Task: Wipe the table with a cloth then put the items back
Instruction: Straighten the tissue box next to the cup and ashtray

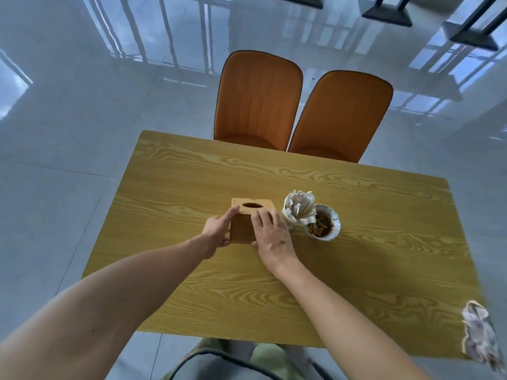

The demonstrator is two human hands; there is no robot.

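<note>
A small wooden tissue box [244,227] with an oval slot on top stands in the middle of the wood-grain table [370,259]. My left hand [218,229] presses its left side and my right hand [271,234] lies over its right front corner, so both hands grip the box. Just right of it stand a white cup of paper-wrapped sticks [299,208] and a white bowl holding brown bits [323,222]. A crumpled grey cloth [480,335] lies at the table's near right corner.
Two orange chairs, one on the left [258,97] and one on the right [343,113], are pushed against the table's far edge. Glossy pale floor tiles surround the table. Dark furniture bases [386,15] stand on the floor at the top right.
</note>
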